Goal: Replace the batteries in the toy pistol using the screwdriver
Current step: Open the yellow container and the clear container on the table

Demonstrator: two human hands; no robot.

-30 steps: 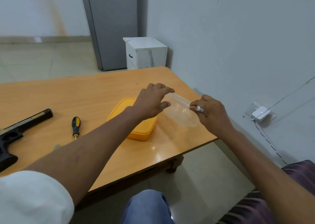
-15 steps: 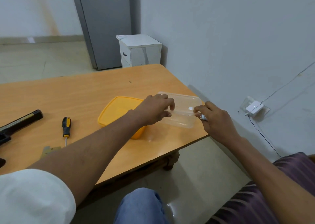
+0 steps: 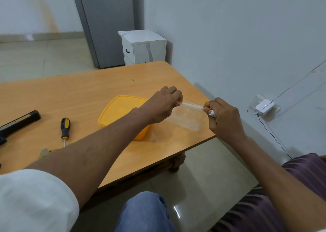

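A clear plastic container point(image 3: 187, 119) sits near the table's right edge. My left hand point(image 3: 162, 106) pinches its rim at the left end. My right hand point(image 3: 224, 118) pinches the rim at the right end and also holds a small white battery point(image 3: 212, 113) in its fingers. The black toy pistol point(image 3: 17, 122) lies at the far left, partly cut off by the frame. The black-and-yellow screwdriver point(image 3: 65, 127) lies beside it, tip towards me. A small flat cover piece point(image 3: 45, 151) rests near the screwdriver's tip.
A yellow lidded box point(image 3: 120, 111) stands just left of the clear container, partly under my left forearm. The wooden table point(image 3: 88, 94) ends close to my right hand. A white cabinet point(image 3: 144, 48) stands beyond it, and a wall charger with its cable point(image 3: 263, 106) is on the right.
The clear container came down from a lifted, tilted hold to the table. Both hands now pinch its rim at opposite ends. The battery stays in my right hand.
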